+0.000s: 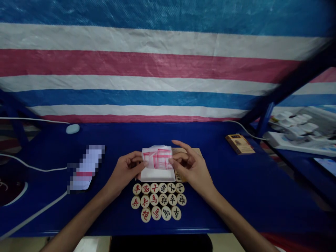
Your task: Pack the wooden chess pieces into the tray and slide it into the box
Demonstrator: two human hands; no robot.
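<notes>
A thin white sheet with red printed lines (pixel 159 158), folded or crumpled, is held up between my two hands. My left hand (pixel 128 168) pinches its left edge. On its right edge, my right hand (pixel 190 166) grips with thumb and fingers, the index finger raised. Below the sheet sits a white tray-like box (pixel 157 175). Behind my right hand a tan card or box lid (pixel 197 151) shows in part. Nearer to me, several round Chinese chess pieces (pixel 154 200) lie in three rows, red characters on the left and black on the right.
A phone (pixel 88 168) with a cable lies at left, beyond it a pale blue earbud case (pixel 72 129). At right are a tan cigarette pack (pixel 240 144) and a white power strip (pixel 296 143) with plugs. A striped tarp (pixel 157 70) hangs behind the blue table (pixel 118 220).
</notes>
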